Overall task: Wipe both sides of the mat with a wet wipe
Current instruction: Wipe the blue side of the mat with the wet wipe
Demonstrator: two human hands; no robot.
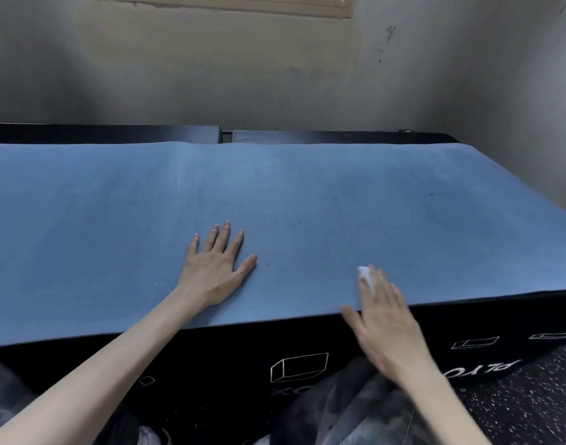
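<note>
While the blue mat [307, 194] is laid flat on a black box [300, 364], long axis left to right, its near edge is met by the right hand [384, 319], fingers pressed on a white wet wipe [366, 277]. The left hand [217, 268] is spread flat, open mat beyond.

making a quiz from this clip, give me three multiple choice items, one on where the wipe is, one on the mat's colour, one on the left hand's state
1. Where is the wet wipe?
A. under the right hand's fingers, near the mat's front edge
B. under the left hand
C. on the floor

2. What colour is the mat?
A. red
B. blue
C. green

3. How does the left hand lie?
A. clenched in a fist
B. lifted off the mat
C. flat on the mat, fingers spread

Answers: 1 A, white shows under those fingers; 2 B, its surface is blue; 3 C, its palm is down.
</note>
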